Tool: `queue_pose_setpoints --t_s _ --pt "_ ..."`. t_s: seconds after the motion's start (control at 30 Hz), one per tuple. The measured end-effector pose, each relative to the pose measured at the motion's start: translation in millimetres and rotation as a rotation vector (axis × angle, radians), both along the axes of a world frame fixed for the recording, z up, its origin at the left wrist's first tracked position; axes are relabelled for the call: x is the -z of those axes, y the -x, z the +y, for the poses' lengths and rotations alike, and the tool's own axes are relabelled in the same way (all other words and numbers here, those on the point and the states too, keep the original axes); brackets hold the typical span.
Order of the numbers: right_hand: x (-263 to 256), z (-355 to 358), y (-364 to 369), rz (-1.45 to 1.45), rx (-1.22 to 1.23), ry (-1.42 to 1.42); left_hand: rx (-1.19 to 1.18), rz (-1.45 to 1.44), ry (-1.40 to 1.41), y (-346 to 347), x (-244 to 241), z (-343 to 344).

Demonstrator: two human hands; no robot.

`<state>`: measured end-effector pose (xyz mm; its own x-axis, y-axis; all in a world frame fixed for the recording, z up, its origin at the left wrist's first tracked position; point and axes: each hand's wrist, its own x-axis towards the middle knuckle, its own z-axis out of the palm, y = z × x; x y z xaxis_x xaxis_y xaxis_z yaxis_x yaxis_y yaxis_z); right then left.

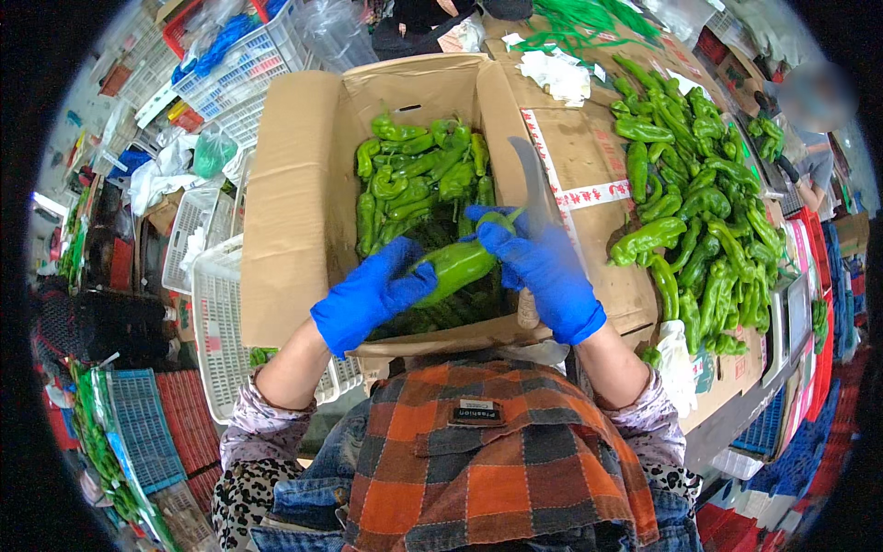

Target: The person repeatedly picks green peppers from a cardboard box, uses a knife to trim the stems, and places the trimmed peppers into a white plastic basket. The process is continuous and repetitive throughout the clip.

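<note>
Both of my hands wear blue gloves and are over an open cardboard box holding many green peppers. Fingers of my left hand wrap the lower part of a large green pepper. My right hand grips a knife with a curved blade pointing up and away from me; its pale handle shows below the palm. The thumb and fingers of that hand also touch the pepper's stem end. The blade looks blurred, and part of the handle is hidden by the glove.
Right of the box, a pile of green peppers lies on flattened cardboard beside white paper scraps. White plastic crates stand at the left. A scale-like device sits at the right edge. Another person is at far right.
</note>
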<state>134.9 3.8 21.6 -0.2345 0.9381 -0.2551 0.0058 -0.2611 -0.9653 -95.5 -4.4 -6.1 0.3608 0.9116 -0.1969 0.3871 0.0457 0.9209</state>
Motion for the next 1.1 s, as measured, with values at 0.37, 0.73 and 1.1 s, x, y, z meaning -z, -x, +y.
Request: queue_pose_setpoints --t_s 0.37,0.73,1.1 --pt "33.9 -9.3 -5.3 -0.737 -0.052 -0.766 0.046 0.073 -0.03 -25.4 -4.1 3.8" --pt "32.0 4.4 -32.7 -1.095 -0.239 -0.524 0.065 -0.371 0.288 -12.4 -29.6 -10.3" --pt "0.8 -28.7 -10.9 -0.017 -0.062 0.107 -0.135 -1.294 0.524 -34.1 -10.0 42.5"
